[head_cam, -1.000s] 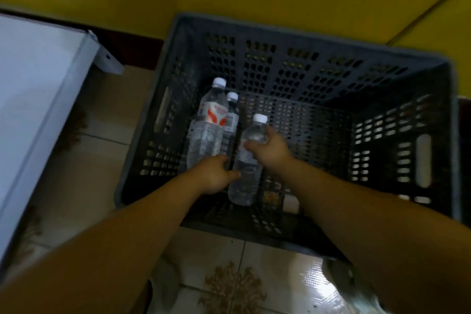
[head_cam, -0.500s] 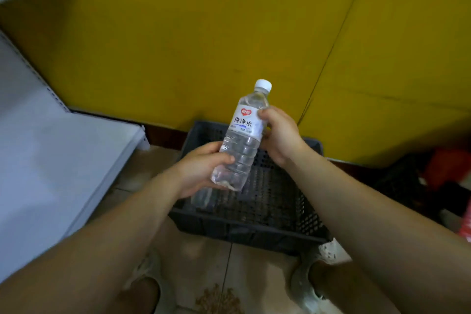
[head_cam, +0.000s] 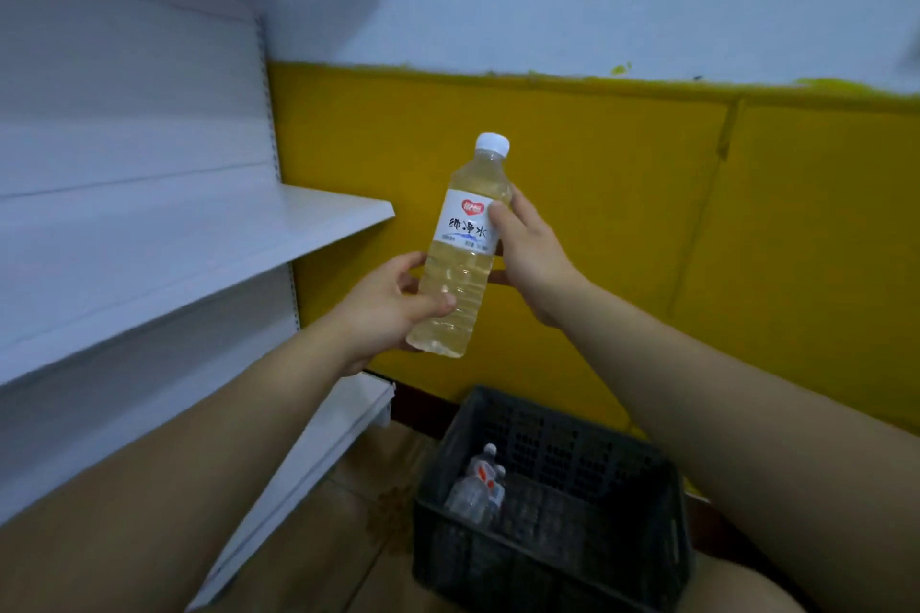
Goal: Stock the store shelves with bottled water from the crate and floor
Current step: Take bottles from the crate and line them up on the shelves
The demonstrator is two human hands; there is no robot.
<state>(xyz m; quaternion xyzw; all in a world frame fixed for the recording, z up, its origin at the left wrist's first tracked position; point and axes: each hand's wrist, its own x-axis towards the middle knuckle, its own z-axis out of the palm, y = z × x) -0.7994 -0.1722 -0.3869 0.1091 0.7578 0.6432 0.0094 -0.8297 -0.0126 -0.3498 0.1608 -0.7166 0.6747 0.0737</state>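
I've got the water bottle [head_cam: 465,249] upright in both hands: L hand [head_cam: 386,309] wrapped round base, R hand [head_cam: 527,246] gripping label, beside white shelf [head_cam: 298,227], above black crate [head_cam: 572,488].

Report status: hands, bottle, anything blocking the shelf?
Left hand grips water bottle low, right hand at label. Bottle near upright, beside white shelf. Nothing seen between them. Spare bottles in black crate.

wall [head_cam: 597,224]: painted yellow below, white above | floor [head_cam: 368,478]: laid with brownish tiles | white shelving [head_cam: 199,239] is set at the left | dark skirting [head_cam: 423,406] is seen at the wall's foot
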